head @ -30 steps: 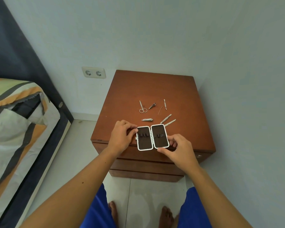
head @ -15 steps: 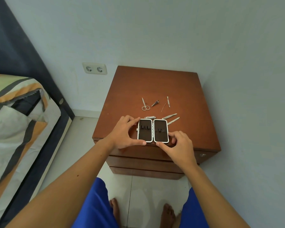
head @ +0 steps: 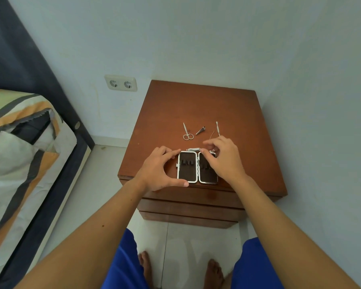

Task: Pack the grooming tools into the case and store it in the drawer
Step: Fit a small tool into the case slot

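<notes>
An open white-rimmed case (head: 187, 167) with a dark lining lies flat near the front edge of the wooden nightstand (head: 196, 105). My left hand (head: 156, 170) grips its left half, thumb at the bottom rim and fingers at the top. My right hand (head: 223, 159) hovers over the right half with curled fingers at its top edge, and I see nothing between them. A nail clipper (head: 193, 149) lies just behind the case. Small scissors (head: 187, 134), a short pointed tool (head: 201, 130) and a slim pick (head: 217, 128) lie farther back. The right hand mostly hides the tweezers.
Shut drawers (head: 192, 207) form the nightstand's front. The wall runs close along its right and back sides. A bed (head: 19, 153) with a striped cover stands to the left, across a strip of tiled floor. A double socket (head: 121, 83) is on the back wall.
My right hand left the case's lower right corner and moved up over the right half to the tools behind it. The left hand kept its hold on the case.
</notes>
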